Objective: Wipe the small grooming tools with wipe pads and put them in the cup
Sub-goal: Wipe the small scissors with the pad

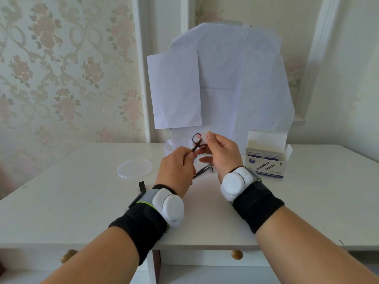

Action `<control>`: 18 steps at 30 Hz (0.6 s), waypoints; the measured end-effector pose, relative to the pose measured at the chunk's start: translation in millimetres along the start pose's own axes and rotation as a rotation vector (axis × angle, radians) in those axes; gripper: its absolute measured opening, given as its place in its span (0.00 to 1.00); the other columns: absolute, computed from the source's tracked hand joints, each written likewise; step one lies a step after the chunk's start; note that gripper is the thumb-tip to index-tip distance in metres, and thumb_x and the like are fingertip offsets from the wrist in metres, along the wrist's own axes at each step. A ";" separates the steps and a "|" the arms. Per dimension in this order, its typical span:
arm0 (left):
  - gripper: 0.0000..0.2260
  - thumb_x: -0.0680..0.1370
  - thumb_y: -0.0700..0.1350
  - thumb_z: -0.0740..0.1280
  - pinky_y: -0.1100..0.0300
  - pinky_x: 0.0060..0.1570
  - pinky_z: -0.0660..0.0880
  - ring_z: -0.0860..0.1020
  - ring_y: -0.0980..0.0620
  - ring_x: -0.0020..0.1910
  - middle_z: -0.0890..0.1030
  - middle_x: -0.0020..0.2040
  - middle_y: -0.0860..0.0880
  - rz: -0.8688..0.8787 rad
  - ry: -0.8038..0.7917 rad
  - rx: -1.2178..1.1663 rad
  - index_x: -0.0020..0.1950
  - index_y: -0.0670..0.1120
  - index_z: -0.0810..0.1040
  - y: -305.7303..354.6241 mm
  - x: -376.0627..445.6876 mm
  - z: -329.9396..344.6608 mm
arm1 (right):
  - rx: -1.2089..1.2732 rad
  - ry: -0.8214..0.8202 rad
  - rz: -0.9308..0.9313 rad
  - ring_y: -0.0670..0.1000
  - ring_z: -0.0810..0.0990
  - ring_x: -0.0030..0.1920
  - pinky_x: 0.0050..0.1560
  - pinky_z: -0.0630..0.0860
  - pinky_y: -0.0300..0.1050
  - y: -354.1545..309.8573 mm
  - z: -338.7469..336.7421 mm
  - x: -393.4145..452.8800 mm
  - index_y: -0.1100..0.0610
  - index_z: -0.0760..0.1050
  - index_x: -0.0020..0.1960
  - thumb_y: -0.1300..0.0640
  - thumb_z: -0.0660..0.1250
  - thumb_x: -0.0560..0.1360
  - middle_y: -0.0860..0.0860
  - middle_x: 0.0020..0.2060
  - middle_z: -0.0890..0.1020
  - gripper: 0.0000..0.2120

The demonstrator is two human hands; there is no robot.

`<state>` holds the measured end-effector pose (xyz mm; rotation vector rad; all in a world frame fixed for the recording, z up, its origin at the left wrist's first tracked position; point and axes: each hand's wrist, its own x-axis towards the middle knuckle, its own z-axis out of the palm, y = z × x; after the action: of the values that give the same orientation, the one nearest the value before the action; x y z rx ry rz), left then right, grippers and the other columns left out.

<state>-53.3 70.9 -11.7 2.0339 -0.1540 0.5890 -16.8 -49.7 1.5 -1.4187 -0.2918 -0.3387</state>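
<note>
Alcohol pads box [266,160] stands on the white worktop [82,191] to the right of the hands, flap lid raised open. Inside, the top edges of pad sachets show in two rows; count cannot be told. Printed front reads "Alcohol Pads", "100 PCS".

Clear round lid [134,168] lies flat on the worktop to the left of the hands, holding nothing. The cup itself cannot be made out; the hands cover the spot between them.

Small black scissors [196,142] are held up above the worktop, in front of the white paper sheets [225,78] taped over an object at the back. Long axis runs on a slant: finger loops up and to the right, blade end down and to the left, buried in the left hand's fingertips.

Left hand [177,173]: fingers curled, thumb and fingertips pinching the lower end of the scissors.

Right hand [219,152]: thumb and forefinger pinching a pale, translucent wipe pad [202,138] against the loop end of the scissors; other fingers loosely spread below.

Black tweezers [203,170] lie on the worktop just beneath and between the hands, partly hidden. A small black tool [142,186], type not clear, lies near the left wrist.

Both wrists carry black bands with white pod-shaped devices [233,183].
</note>
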 end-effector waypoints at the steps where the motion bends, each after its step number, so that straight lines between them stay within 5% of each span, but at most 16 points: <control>1: 0.08 0.81 0.45 0.60 0.61 0.32 0.76 0.75 0.54 0.24 0.81 0.32 0.48 0.017 -0.001 0.030 0.45 0.49 0.78 -0.1 -0.1 0.0 | -0.029 -0.020 -0.017 0.51 0.83 0.37 0.34 0.77 0.43 0.0 -0.1 -1.0 0.58 0.82 0.47 0.55 0.62 0.82 0.52 0.37 0.84 0.12; 4: 0.07 0.79 0.46 0.64 0.55 0.37 0.78 0.78 0.49 0.31 0.81 0.32 0.49 0.056 0.036 0.066 0.46 0.49 0.81 -1.5 0.0 -0.1 | -0.097 -0.023 -0.045 0.48 0.82 0.35 0.33 0.76 0.41 1.1 -0.8 -1.5 0.57 0.83 0.45 0.57 0.65 0.80 0.49 0.34 0.83 0.09; 9: 0.06 0.78 0.45 0.67 0.63 0.32 0.77 0.80 0.52 0.29 0.80 0.29 0.53 0.023 0.123 -0.181 0.41 0.50 0.82 4.8 -3.3 -5.9 | 0.012 0.034 0.040 0.45 0.75 0.34 0.34 0.72 0.40 2.2 -3.4 3.8 0.54 0.83 0.43 0.56 0.69 0.78 0.43 0.32 0.82 0.08; 14: 0.06 0.77 0.45 0.70 0.60 0.30 0.77 0.78 0.51 0.25 0.80 0.28 0.50 -0.010 0.211 -0.384 0.40 0.48 0.81 12.0 -5.6 -12.3 | 0.207 -0.076 0.136 0.49 0.66 0.30 0.32 0.67 0.41 2.4 -0.6 2.9 0.56 0.84 0.40 0.59 0.70 0.77 0.51 0.30 0.76 0.08; 18: 0.06 0.76 0.46 0.70 0.69 0.27 0.72 0.78 0.55 0.25 0.80 0.29 0.50 0.010 0.253 -0.379 0.40 0.50 0.81 12.6 -6.2 -14.8 | 0.168 -0.181 0.124 0.52 0.70 0.31 0.33 0.72 0.43 4.0 -0.8 2.3 0.59 0.83 0.41 0.58 0.70 0.76 0.54 0.32 0.79 0.07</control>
<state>-68.1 76.1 1.4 1.5802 -0.1140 0.7564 -13.1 -50.2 -1.4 -1.2967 -0.3696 -0.0816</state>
